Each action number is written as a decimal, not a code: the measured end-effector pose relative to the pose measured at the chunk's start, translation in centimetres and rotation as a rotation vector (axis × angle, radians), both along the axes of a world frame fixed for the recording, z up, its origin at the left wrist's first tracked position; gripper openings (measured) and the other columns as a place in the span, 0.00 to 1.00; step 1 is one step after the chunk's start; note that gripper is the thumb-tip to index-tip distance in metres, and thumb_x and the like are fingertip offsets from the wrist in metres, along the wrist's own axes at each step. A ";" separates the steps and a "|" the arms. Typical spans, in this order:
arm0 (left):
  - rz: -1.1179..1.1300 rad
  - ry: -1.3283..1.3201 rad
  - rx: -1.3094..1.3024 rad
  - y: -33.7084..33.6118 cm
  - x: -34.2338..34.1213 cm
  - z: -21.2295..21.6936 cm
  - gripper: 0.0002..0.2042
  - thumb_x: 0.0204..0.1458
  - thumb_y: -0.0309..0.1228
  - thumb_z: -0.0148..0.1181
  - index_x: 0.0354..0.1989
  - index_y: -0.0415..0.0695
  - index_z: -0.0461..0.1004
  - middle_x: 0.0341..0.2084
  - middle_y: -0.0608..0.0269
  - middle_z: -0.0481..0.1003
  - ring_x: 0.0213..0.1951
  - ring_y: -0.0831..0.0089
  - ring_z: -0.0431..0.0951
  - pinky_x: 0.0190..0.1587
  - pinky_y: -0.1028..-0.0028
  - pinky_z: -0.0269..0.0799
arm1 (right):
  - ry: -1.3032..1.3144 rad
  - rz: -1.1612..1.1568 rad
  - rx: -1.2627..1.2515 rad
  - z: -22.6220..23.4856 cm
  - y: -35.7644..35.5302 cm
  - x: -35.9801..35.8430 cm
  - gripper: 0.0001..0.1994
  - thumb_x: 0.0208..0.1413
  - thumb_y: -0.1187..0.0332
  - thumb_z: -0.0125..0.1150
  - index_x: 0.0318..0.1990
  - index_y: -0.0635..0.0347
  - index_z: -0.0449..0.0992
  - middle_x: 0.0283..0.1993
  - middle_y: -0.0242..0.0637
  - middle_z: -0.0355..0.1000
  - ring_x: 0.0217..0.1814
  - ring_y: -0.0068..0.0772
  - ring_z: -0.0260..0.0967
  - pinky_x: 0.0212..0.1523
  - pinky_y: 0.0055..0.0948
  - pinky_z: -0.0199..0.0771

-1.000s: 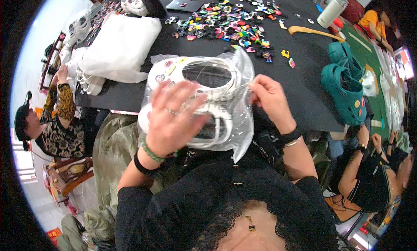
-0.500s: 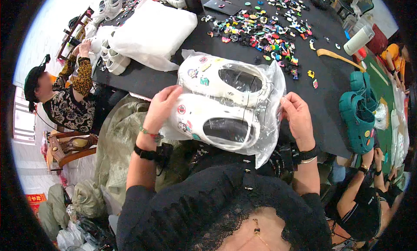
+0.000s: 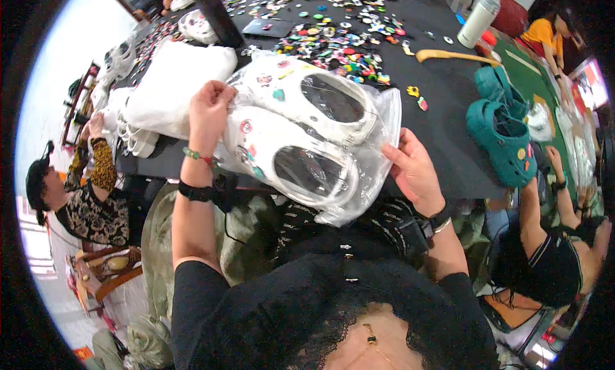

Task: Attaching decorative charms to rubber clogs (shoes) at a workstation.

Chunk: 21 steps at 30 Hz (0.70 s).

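A pair of white clogs [image 3: 314, 123] with colourful charms lies inside a clear plastic bag [image 3: 384, 123], held in front of me over the table's near edge. My left hand [image 3: 210, 110] is closed, with thumb and fingers pinching the bag's left end near the charms. At the opposite end, my right hand [image 3: 413, 168] grips the bag's edge between thumb and fingers. The heel straps face my right hand. Beyond the bag, a heap of loose shoe charms [image 3: 339, 49] is spread over the black table [image 3: 442, 82].
A white plastic package [image 3: 182, 82] lies left of the bag. A black cylinder [image 3: 218, 17], a wooden-handled tool [image 3: 455, 56] and a pale tumbler [image 3: 479, 21] are farther back. Teal clogs [image 3: 503, 139] are at right beside a co-worker's arm. Another person [image 3: 83, 197] sits at left.
The bagged clogs have shifted left and tilted, their left end now farther from me. My left hand has moved up and left with the bag. The view has also shifted.
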<state>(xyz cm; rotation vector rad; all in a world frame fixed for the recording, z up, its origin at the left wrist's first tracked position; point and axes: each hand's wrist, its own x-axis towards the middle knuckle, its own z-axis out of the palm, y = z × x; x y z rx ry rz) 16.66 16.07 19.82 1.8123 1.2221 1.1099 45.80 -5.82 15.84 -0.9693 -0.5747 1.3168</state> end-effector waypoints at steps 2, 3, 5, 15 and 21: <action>0.036 0.361 0.137 1.0 -0.1 0.4 0.06 0.49 0.27 0.57 0.31 0.37 0.72 0.23 0.60 0.74 0.27 0.70 0.72 0.32 0.73 0.66 | -0.007 -0.003 0.007 -0.4 -0.4 0.1 0.15 0.54 0.72 0.58 0.48 0.60 0.64 0.40 0.32 0.72 0.38 0.21 0.70 0.38 0.21 0.71; 0.043 0.478 0.209 1.5 -0.7 -0.4 0.06 0.49 0.28 0.57 0.32 0.38 0.72 0.26 0.57 0.74 0.30 0.63 0.73 0.35 0.69 0.68 | 0.033 -0.033 0.020 0.5 -0.4 -0.7 0.15 0.55 0.70 0.58 0.48 0.61 0.65 0.40 0.30 0.71 0.37 0.19 0.69 0.36 0.20 0.70; 0.101 0.562 0.432 -0.9 2.0 1.3 0.07 0.49 0.28 0.57 0.35 0.38 0.72 0.30 0.55 0.74 0.35 0.61 0.73 0.41 0.67 0.66 | -0.069 -0.037 0.002 -1.1 -0.7 0.0 0.14 0.56 0.66 0.57 0.47 0.62 0.67 0.39 0.29 0.71 0.35 0.17 0.68 0.34 0.19 0.70; -0.561 0.456 0.715 -15.0 9.7 5.6 0.10 0.35 0.28 0.67 0.25 0.44 0.72 0.25 0.63 0.71 0.34 0.62 0.71 0.40 0.65 0.63 | -0.405 0.271 -0.062 -1.4 -2.9 0.5 0.13 0.56 0.61 0.56 0.38 0.63 0.72 0.28 0.28 0.71 0.26 0.17 0.67 0.27 0.18 0.68; -0.852 0.521 0.537 -17.4 7.7 3.8 0.14 0.34 0.34 0.70 0.24 0.43 0.71 0.20 0.64 0.67 0.27 0.63 0.69 0.31 0.67 0.63 | -0.127 0.018 -0.126 -1.7 -3.2 1.1 0.10 0.59 0.64 0.50 0.38 0.63 0.72 0.25 0.29 0.71 0.21 0.19 0.66 0.23 0.18 0.65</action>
